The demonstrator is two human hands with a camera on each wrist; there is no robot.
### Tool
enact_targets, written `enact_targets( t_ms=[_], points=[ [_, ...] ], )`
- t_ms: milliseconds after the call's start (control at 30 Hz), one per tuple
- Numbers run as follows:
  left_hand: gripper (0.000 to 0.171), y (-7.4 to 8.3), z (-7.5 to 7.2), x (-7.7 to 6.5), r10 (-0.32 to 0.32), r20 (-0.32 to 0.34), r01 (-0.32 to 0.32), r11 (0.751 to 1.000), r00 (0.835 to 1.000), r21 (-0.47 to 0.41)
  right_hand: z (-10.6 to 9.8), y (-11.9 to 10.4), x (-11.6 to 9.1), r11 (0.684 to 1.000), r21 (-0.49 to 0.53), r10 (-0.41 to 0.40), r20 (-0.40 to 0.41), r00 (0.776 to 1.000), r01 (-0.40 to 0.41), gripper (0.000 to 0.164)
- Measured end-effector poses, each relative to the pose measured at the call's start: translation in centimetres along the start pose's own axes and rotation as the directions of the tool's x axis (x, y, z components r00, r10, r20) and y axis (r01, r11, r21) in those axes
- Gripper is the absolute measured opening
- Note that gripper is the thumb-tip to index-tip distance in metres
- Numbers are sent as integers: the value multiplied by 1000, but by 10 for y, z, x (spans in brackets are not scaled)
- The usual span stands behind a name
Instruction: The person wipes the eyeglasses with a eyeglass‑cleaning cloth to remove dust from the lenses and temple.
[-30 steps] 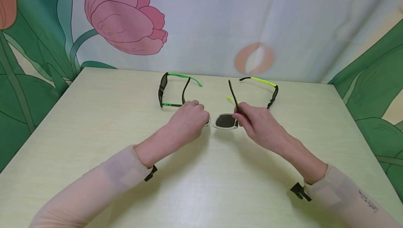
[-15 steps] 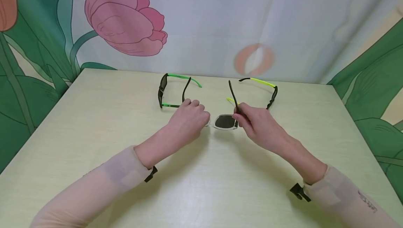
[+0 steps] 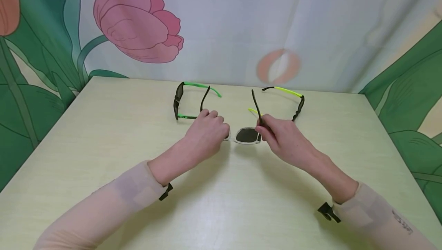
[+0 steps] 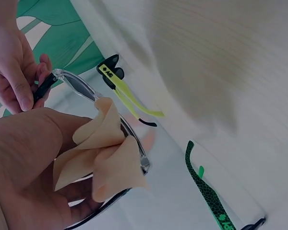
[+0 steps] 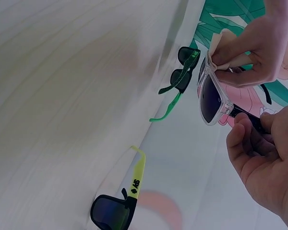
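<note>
scarcely anything has changed over the last second: the left hand and right hand keep their places at the centre of the head view, so i judge the handling of the clear-framed sunglasses steady and unfinished. i see these held up between the hands. the left, fingers drawn narrow, pinches a pale cloth over part of them; the right, equally narrow, grips the dark temple.

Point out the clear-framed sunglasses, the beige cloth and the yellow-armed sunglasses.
Clear-framed sunglasses (image 3: 246, 135), head view: dark lens.
Beige cloth (image 4: 114, 168), left wrist view: lower fold.
Yellow-armed sunglasses (image 5: 113, 212), right wrist view: lens.
</note>
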State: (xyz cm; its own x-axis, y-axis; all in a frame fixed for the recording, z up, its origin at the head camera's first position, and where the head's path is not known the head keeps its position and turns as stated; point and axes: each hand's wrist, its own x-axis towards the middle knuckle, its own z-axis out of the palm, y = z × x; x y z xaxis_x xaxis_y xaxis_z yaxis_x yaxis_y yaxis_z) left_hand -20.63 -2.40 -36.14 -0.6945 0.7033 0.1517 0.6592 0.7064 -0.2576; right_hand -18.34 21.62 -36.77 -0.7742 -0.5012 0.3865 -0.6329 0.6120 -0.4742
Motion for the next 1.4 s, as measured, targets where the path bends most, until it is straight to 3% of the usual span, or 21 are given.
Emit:
enact_targets(
  t_ms=[400,567,867,1100,1400],
  points=[
    [26,-1,2,1,5,6,-6,998,1000,60,0,0,0,1000,-8,5,-6,1000,-6,10],
    [23,0,2,1,32,-40,-30,998,999,47,0,0,0,1000,-2,7,-14,1000,-7,10],
    [9,2,1,-1,20,-135,-26,999,991,-43,-3,2,1,998,25,52,-21,998,-52,14],
    [2,4,0,-2,53,-272,-100,982,961,-163,-5,2,1,995,33,94,-12,996,-93,16],
    [7,5,6,-4,128,-231,-175,964,964,-198,-6,1,0,981,66,179,24,984,-180,19]
  ],
)
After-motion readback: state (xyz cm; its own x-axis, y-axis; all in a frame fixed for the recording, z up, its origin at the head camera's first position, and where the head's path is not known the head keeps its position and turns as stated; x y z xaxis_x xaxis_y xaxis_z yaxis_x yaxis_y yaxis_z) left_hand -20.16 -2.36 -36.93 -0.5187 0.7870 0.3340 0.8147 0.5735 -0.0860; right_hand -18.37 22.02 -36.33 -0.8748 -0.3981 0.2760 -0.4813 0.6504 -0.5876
